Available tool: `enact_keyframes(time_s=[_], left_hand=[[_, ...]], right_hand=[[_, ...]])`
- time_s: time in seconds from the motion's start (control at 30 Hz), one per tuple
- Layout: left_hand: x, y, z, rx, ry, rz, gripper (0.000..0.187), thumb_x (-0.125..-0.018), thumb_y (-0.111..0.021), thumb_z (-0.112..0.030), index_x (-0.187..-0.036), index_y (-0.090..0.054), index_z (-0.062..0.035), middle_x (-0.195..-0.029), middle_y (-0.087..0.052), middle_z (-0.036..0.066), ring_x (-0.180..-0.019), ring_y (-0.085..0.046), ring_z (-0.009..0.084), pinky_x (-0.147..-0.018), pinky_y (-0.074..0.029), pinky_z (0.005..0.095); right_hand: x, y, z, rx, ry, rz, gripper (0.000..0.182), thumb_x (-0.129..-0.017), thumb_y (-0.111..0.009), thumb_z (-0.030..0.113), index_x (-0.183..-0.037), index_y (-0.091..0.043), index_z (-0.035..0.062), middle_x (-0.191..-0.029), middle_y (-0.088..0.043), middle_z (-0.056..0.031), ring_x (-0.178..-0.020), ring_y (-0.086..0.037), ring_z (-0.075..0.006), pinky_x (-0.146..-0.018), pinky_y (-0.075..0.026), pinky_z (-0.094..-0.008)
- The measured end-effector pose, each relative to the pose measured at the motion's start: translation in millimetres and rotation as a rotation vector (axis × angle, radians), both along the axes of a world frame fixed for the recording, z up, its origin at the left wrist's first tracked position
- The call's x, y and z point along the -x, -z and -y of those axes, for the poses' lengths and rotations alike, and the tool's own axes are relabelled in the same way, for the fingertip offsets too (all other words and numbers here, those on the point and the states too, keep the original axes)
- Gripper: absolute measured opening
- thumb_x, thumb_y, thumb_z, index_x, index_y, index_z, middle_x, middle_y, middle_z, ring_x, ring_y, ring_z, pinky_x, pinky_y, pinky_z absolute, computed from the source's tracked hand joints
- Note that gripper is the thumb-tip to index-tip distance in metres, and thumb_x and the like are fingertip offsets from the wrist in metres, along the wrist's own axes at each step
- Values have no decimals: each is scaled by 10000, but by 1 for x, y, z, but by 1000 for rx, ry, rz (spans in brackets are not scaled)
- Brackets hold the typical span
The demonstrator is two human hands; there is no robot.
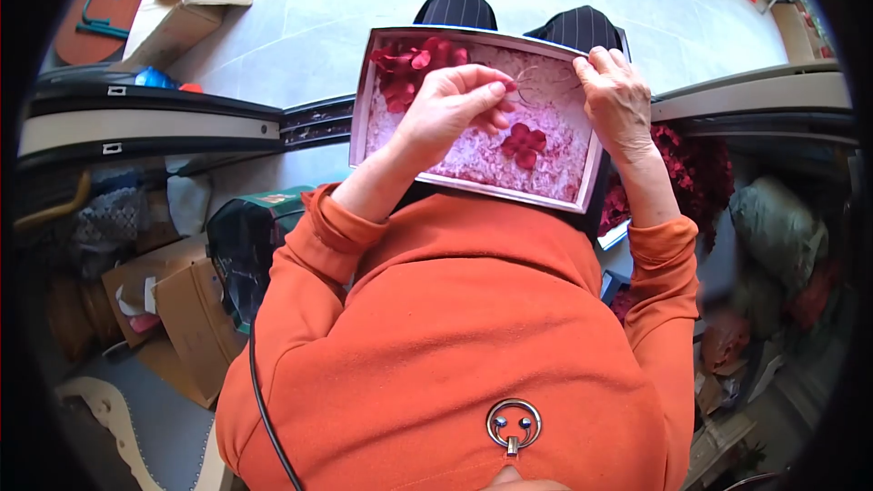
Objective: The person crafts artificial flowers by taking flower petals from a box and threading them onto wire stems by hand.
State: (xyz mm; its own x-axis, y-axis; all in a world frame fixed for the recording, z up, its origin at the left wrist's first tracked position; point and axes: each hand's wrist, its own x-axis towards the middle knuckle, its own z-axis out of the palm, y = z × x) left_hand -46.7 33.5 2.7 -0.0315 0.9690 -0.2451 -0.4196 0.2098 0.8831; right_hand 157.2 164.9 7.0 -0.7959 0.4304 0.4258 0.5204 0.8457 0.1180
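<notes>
A shallow tray-like box [473, 193] rests on the lap, its floor covered with small pink-white bits. Over its middle, my left hand [455, 109] is closed in a pinch on a thin wire [536, 82] that loops toward the right; a small reddish spot shows at the fingertips. At the box's upper right corner, my right hand [618, 95] has its fingers curled together; what they hold is hidden. Dark red fabric flowers [400, 73] fill the upper left corner of the box. One single red flower [524, 145] lies near the lower middle.
A heap of dark red flowers [696, 173] is beside my right forearm. Door tracks [314, 118] run along both sides. Cardboard boxes [191, 309] and a dark green container [250, 245] stand at the left. Stuffed bags [777, 227] lie at the right.
</notes>
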Motion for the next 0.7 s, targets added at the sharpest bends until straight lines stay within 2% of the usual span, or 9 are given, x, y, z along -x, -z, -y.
enact_keyframes(time_s=[0.07,0.2,0.27,0.33,0.43,0.53,0.6,0.67,0.7], left_hand=[[0,-2,0,28,27,62,181,-959,-554,-137,-1090,-570,-12,-913,-684,144,-732,-679,158,-658,-556,252],[0,7,0,65,12,220,139,-968,-546,-173,-1028,-556,-48,-905,-685,140,-764,-692,196,-666,-563,277],[6,11,-2,149,54,428,150,-978,-527,-197,-1027,-553,-57,-899,-685,135,-786,-694,208,-685,-565,293],[11,18,-4,159,66,559,142,-989,-500,-198,-1030,-536,-67,-910,-681,134,-792,-694,213,-683,-565,291],[15,21,-4,189,105,729,158,-999,-477,-214,-1044,-523,-70,-914,-673,134,-784,-693,210,-657,-564,271],[16,19,-5,213,135,827,182,-1008,-456,-237,-1069,-507,-74,-901,-664,134,-773,-692,205,-634,-561,256],[18,19,-7,201,153,899,170,-1002,-468,-233,-999,-475,-63,-906,-662,139,-778,-691,222,-648,-565,284],[19,17,-6,222,175,908,177,-1006,-464,-237,-1026,-474,-61,-899,-656,131,-777,-688,216,-644,-563,275],[15,16,-5,204,186,845,172,-1006,-462,-235,-1066,-487,-76,-895,-657,131,-765,-687,214,-641,-563,285]], right_hand=[[2,-6,-4,36,-2,44,214,-736,-589,40,-937,-661,43,-845,-571,-59,-832,-577,-210,-693,-463,-334],[6,-13,-1,112,-14,63,289,-757,-576,17,-1025,-671,67,-867,-587,-58,-823,-571,-217,-734,-442,-349],[9,-20,4,130,0,-40,314,-752,-579,5,-1048,-667,67,-889,-597,-67,-838,-572,-226,-739,-439,-351],[11,-22,10,225,-1,-184,278,-750,-652,-14,-1024,-663,33,-917,-617,-99,-851,-591,-258,-765,-461,-363],[19,-24,29,512,7,-397,236,-725,-717,-34,-952,-679,17,-862,-636,-132,-778,-618,-285,-702,-498,-362],[32,-30,51,834,99,-501,235,-745,-735,3,-971,-672,-6,-868,-635,-137,-774,-630,-260,-686,-512,-326],[40,-33,52,1017,72,-513,274,-782,-736,62,-1031,-659,-23,-947,-620,-130,-810,-624,-180,-693,-496,-259],[46,-33,55,1287,158,-571,239,-813,-705,29,-1040,-657,-30,-988,-594,-105,-822,-609,-140,-710,-491,-235],[49,-30,57,1293,158,-570,239,-813,-705,29,-1040,-657,-30,-988,-594,-105,-822,-609,-140,-710,-491,-235]])
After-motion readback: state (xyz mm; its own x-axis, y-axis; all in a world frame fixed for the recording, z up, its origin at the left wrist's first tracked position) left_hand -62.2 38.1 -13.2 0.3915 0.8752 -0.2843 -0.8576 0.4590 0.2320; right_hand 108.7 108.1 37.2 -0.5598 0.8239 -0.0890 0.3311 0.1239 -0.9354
